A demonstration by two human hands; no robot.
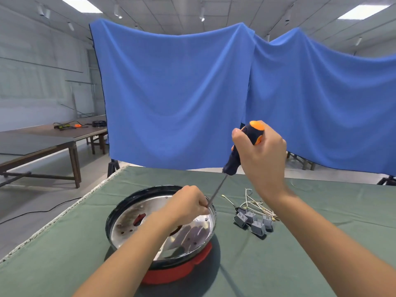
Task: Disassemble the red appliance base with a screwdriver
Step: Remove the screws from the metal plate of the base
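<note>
Right hand clamped round the screwdriver handle, left hand fingers pinching its shaft (tip hidden) at the far-right rim of the red appliance base on the tabletop.

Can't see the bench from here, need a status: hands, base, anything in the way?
Right hand grips screwdriver handle; left hand pinches its shaft at the tip. Red appliance base on table, metal plate still in. Loose wired switches beside it, apart.

A table draped in a green cloth carries the red appliance base with its round metal plate, and, near its right, 5 grey switches with tangled wires.
</note>
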